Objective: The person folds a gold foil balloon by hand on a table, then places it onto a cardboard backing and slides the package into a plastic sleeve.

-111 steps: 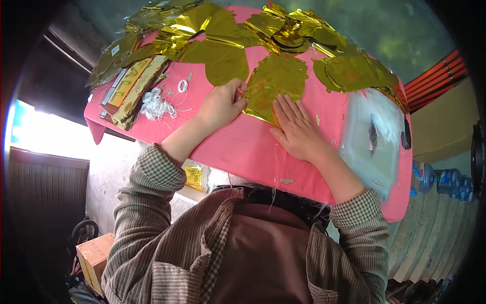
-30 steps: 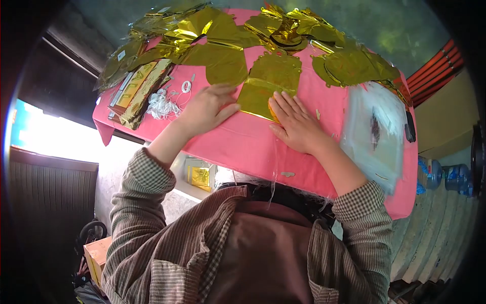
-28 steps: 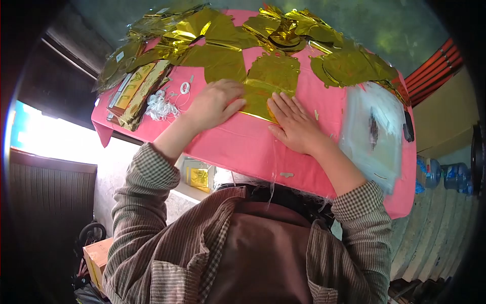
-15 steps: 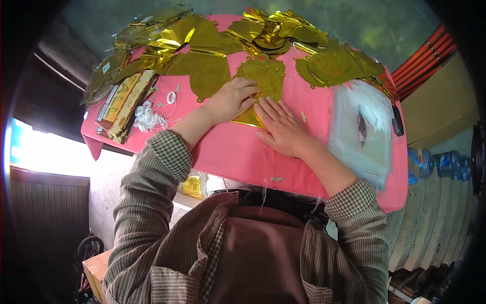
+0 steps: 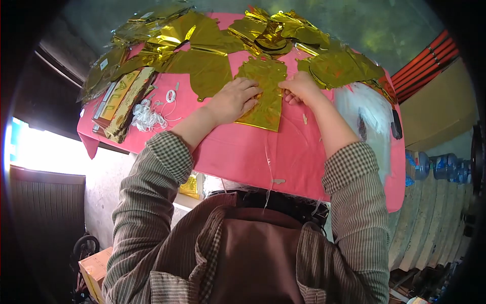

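Note:
A flat, folded gold foil balloon point(image 5: 264, 112) lies on the pink tablecloth point(image 5: 233, 147) in front of me. My left hand point(image 5: 234, 100) rests on its left side, palm down, fingers stretched across the foil. At the balloon's upper right edge is my right hand point(image 5: 299, 88), its fingers curled and the thumb and forefinger pinched at the foil. Just how much foil sits between those fingertips is too small to make out.
More gold foil balloons point(image 5: 207, 71) spread along the table's far side. At left lie printed packs point(image 5: 119, 104) and white string point(image 5: 147, 117); at right, clear plastic bags point(image 5: 372, 116) and a black marker-like object point(image 5: 396, 125). Water bottles point(image 5: 445, 166) stand beyond the table's right side.
My right hand has lifted off the foil's lower part and moved up to its right edge, fingers now curled in. The left hand stays almost in place.

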Motion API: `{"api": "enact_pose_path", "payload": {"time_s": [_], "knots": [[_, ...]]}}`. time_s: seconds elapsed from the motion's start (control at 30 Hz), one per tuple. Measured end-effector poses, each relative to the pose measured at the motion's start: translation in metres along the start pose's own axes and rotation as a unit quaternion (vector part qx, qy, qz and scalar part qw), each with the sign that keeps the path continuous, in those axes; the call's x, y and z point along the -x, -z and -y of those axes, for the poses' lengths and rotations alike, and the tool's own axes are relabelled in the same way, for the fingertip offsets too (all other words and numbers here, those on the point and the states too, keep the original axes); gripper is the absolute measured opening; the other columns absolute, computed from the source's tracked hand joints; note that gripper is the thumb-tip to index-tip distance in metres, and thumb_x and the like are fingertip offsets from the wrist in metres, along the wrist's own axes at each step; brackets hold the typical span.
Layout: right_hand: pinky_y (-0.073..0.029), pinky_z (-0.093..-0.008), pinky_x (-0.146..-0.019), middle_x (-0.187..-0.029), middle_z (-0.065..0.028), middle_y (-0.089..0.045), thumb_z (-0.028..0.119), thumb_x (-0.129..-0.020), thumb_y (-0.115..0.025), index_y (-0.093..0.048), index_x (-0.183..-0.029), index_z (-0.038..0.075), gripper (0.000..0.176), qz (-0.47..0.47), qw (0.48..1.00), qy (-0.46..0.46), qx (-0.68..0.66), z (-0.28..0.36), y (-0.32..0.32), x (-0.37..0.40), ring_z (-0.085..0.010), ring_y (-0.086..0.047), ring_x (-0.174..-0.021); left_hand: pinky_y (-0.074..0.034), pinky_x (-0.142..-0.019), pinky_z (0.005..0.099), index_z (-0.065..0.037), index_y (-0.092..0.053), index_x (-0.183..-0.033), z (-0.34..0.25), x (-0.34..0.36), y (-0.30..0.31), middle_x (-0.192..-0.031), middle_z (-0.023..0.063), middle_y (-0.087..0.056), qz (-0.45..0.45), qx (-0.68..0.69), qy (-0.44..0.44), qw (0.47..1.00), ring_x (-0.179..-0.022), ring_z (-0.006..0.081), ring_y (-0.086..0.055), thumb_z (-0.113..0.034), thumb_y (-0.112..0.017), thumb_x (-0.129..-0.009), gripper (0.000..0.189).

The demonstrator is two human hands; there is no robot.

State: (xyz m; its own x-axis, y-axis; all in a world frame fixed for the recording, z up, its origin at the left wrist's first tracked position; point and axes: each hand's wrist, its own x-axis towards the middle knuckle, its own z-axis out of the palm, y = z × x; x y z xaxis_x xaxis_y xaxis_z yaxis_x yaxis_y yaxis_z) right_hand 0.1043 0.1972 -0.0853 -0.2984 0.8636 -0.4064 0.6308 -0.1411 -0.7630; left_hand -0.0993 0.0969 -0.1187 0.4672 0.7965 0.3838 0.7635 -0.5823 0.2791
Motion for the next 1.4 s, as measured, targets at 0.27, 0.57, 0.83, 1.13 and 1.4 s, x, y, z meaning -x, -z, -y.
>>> {"api": "enact_pose_path", "payload": {"time_s": [0.27,0.57,0.83,1.13,1.4], "knots": [[-0.041,-0.0226,-0.035,-0.059,-0.0063,-0.058,0.016,-0.078,-0.070,-0.059,-0.077,0.001,0.019,0.085,0.987,-0.071,-0.112,-0.001,0.009,-0.023,-0.0138,-0.058,-0.046,-0.038,-0.095,0.0381,-0.008,-0.057,-0.115,0.002,0.001,-0.004,-0.120,0.0097,-0.051,-0.012,-0.008,0.001,1.000,-0.110,0.0285,-0.047,-0.021,-0.055,-0.087,0.032],[-0.029,-0.0198,-0.031,-0.059,-0.0062,-0.058,0.010,-0.079,-0.068,-0.055,-0.078,0.004,0.015,0.069,0.990,0.009,-0.120,-0.010,0.000,-0.012,-0.0104,-0.054,-0.041,-0.038,-0.096,0.0387,-0.006,-0.056,-0.116,0.007,0.001,-0.002,-0.116,0.0119,-0.054,-0.047,0.099,0.002,0.994,-0.110,0.0296,-0.048,-0.016,-0.058,-0.084,0.033],[-0.035,-0.0187,-0.033,-0.060,-0.0025,-0.059,0.010,-0.082,-0.065,-0.058,-0.085,0.001,0.012,0.054,0.975,0.188,-0.103,-0.032,-0.005,0.019,-0.0075,-0.053,-0.041,-0.047,-0.066,0.0242,0.001,-0.062,-0.099,0.042,0.015,0.013,-0.083,0.0059,-0.062,-0.179,0.319,0.260,0.894,-0.070,0.0121,-0.057,-0.015,-0.062,-0.085,0.021],[-0.037,-0.0181,-0.035,-0.065,-0.0017,-0.061,0.011,-0.084,-0.064,-0.060,-0.092,0.002,0.014,0.092,0.950,0.237,-0.179,-0.039,-0.015,0.035,-0.0064,-0.052,-0.042,-0.036,-0.043,0.0183,-0.002,-0.062,-0.086,0.020,0.022,0.041,-0.062,-0.0008,-0.055,0.024,0.422,0.352,0.835,-0.049,0.0036,-0.046,-0.018,-0.065,-0.085,0.016],[-0.037,-0.0197,-0.041,-0.061,0.0005,-0.058,0.011,-0.083,-0.064,-0.061,-0.086,0.001,0.010,0.058,0.951,0.276,-0.126,-0.020,-0.030,0.030,-0.0057,-0.050,-0.045,-0.039,-0.043,0.0194,-0.003,-0.056,-0.072,0.029,0.029,0.049,-0.064,0.0024,-0.060,0.019,0.434,0.338,0.835,-0.048,0.0054,-0.048,-0.008,-0.067,-0.082,0.016]]}}
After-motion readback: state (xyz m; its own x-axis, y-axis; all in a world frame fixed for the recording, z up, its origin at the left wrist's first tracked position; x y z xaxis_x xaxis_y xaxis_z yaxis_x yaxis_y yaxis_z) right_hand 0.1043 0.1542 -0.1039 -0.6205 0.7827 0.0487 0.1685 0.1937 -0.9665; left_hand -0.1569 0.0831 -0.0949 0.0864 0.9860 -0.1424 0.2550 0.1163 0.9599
